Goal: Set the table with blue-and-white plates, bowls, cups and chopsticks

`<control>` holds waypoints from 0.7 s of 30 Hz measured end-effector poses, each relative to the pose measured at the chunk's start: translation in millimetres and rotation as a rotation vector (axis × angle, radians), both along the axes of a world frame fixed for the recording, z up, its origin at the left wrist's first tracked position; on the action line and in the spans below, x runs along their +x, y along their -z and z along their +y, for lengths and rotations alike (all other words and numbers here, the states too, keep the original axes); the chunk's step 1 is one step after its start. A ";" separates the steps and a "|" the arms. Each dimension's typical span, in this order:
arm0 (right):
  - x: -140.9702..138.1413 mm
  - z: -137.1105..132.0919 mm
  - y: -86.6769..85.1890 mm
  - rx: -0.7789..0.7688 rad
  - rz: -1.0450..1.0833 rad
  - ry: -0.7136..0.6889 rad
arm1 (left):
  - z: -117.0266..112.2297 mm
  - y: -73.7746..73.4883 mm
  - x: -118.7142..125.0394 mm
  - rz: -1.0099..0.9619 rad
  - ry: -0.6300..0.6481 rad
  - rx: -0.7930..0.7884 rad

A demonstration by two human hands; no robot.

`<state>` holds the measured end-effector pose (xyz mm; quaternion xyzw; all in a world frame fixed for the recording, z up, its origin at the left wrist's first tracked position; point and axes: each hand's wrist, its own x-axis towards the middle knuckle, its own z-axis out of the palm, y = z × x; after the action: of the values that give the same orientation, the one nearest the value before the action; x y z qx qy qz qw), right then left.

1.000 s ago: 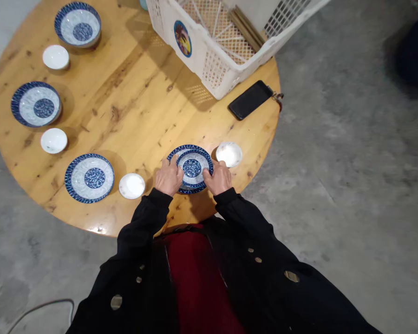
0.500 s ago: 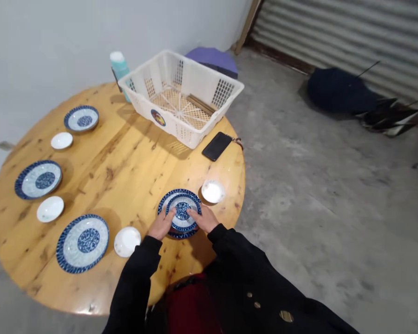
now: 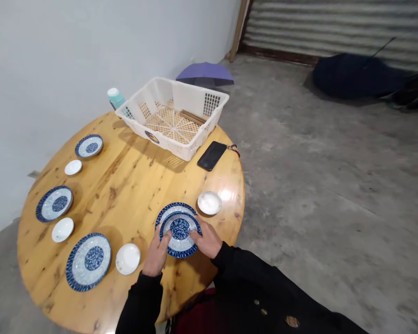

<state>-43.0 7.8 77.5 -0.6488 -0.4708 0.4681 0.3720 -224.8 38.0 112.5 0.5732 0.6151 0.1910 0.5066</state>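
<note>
Both my hands grip a blue-and-white patterned plate [image 3: 179,233] at the near edge of the round wooden table [image 3: 132,185]. My left hand [image 3: 156,254] holds its left rim and my right hand [image 3: 205,240] holds its right rim, fingers curled on it. The plate sits raised and shifted toward me over a second matching plate [image 3: 170,209] that lies on the table beneath it. A small white saucer [image 3: 209,202] rests just right of the plates.
Three more blue plates [image 3: 88,260] [image 3: 54,203] [image 3: 88,145] and white saucers [image 3: 127,258] [image 3: 62,229] [image 3: 73,167] line the table's left side. A white plastic basket [image 3: 172,118], a black phone [image 3: 212,155] and a teal bottle [image 3: 115,98] stand at the back. Umbrellas lie on the concrete floor.
The camera has tilted up, showing the wall and floor. The top plate has come toward me off the lower plate, with both hands still on it.
</note>
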 end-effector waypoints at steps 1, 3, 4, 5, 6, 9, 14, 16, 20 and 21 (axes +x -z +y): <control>5.6 -2.2 -2.0 0.016 0.016 -0.016 | -4.8 -3.8 5.7 -0.017 -0.014 -0.005; 19.1 -7.7 -4.3 0.040 0.051 -0.046 | -14.6 -8.4 19.1 -0.029 -0.049 -0.014; 26.9 -11.2 -4.7 0.046 0.065 -0.057 | -19.5 -9.4 26.6 -0.022 -0.063 -0.018; 35.3 -15.2 -4.8 0.050 0.073 -0.063 | -24.4 -9.9 34.5 -0.016 -0.068 -0.023; 44.2 -19.7 -4.6 0.050 0.075 -0.062 | -29.2 -10.2 42.8 -0.012 -0.063 -0.025; 71.6 -35.9 -4.6 0.044 0.065 -0.034 | -41.8 -11.8 68.3 -0.008 -0.012 -0.038; 106.2 -74.3 -16.7 -0.018 0.025 0.078 | -56.9 -19.9 102.6 -0.109 0.192 0.012; 112.0 -94.3 -25.9 -0.024 0.015 0.144 | -63.6 -22.7 111.1 -0.141 0.276 0.035; 109.5 -137.9 -42.0 -0.041 0.008 0.298 | -83.2 -22.5 118.7 -0.145 0.407 -0.011; 106.8 -148.6 -44.4 -0.060 -0.010 0.336 | -89.3 -20.9 119.0 -0.147 0.438 -0.025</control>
<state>63.9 -140.8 121.8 -0.7314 -0.3432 0.4101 0.4232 -105.8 -51.2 133.4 0.6713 0.4397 0.1101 0.5864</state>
